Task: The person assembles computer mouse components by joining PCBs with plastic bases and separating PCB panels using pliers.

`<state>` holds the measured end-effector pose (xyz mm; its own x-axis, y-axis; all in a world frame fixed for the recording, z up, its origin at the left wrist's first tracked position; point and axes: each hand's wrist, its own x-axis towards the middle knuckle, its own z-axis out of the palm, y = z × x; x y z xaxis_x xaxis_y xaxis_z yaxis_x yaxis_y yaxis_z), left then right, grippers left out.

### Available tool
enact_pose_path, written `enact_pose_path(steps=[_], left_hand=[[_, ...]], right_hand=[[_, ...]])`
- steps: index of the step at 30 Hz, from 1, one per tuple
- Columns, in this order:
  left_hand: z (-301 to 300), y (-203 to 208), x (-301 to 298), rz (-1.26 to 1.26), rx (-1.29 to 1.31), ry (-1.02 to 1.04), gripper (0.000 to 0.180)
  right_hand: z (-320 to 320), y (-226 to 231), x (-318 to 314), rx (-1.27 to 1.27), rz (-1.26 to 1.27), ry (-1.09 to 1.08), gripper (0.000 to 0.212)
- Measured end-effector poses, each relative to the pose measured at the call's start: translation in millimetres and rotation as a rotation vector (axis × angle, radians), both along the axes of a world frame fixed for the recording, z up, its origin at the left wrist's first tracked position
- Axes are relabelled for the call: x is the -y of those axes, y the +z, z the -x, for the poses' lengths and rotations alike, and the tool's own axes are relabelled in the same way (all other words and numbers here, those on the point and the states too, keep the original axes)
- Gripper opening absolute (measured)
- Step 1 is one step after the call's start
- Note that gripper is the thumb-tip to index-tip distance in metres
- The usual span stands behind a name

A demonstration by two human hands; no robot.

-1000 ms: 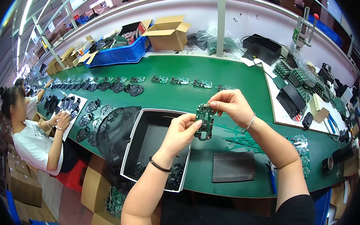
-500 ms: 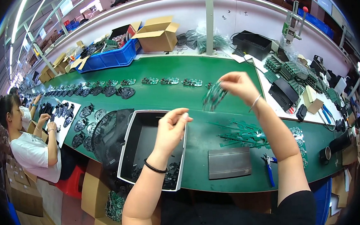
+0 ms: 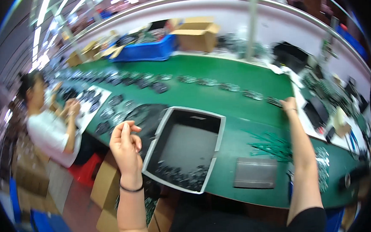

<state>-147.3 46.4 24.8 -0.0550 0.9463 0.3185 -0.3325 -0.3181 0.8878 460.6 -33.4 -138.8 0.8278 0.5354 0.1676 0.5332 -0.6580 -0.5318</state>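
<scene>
At the right end of a row of green circuit boards [image 3: 229, 87], my right hand [image 3: 289, 104] has its fingers closed at the edge of a circuit board [image 3: 274, 101], which is at table level. My left hand [image 3: 127, 146] is raised near the left side of a black bin with a pale rim [image 3: 224, 124]. Its thumb and fingers are pressed together; anything between them is too small or blurred to make out. Small dark pieces [image 3: 185, 175] lie in the near part of the bin.
Thin green strips [image 3: 272, 146] and a grey flat block [image 3: 255, 172] lie right of the bin. Black mesh [image 3: 151, 118] and dark shells [image 3: 115, 100] are left of it. A co-worker [image 3: 52, 124] sits at left. A blue crate [image 3: 147, 51] stands behind.
My right hand has carried the circuit board to the right and down to the end of the row. My left hand has moved left, away from above the bin. The view has shifted and blurred.
</scene>
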Motion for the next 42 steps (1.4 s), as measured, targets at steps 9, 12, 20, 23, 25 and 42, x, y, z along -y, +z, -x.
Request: enact_pose_path(steps=[9,12,20,23,25,42], left_hand=[[179.8,-144.1,-103.6,0.510,-0.350,0.925,0.039],[148.1,-145.3,-116.5,0.746,-0.435,0.867,0.095],[160.8,-163.4,-129.2,0.864,-0.095,0.535,0.096],[153.3,-160.6,-120.0,0.837,-0.117,0.317,0.055],[175.9,-165.0,-107.8,0.778,-0.051,0.302,0.036],[182.4,-175.8,-113.4,0.432,0.163,0.277,0.008]], right_hand=[[275.9,161.3,-8.2,-0.033,-0.287,1.011,0.012],[358.9,168.0,1.6,0.076,0.044,1.479,0.009],[460.8,124.7,-2.6,0.409,0.791,1.716,0.017],[452.4,97.4,-2.0,0.338,0.833,1.759,0.015],[460.2,97.5,0.4,0.355,0.826,1.732,0.016],[429.0,129.5,5.2,-0.771,-0.046,1.063,0.014]])
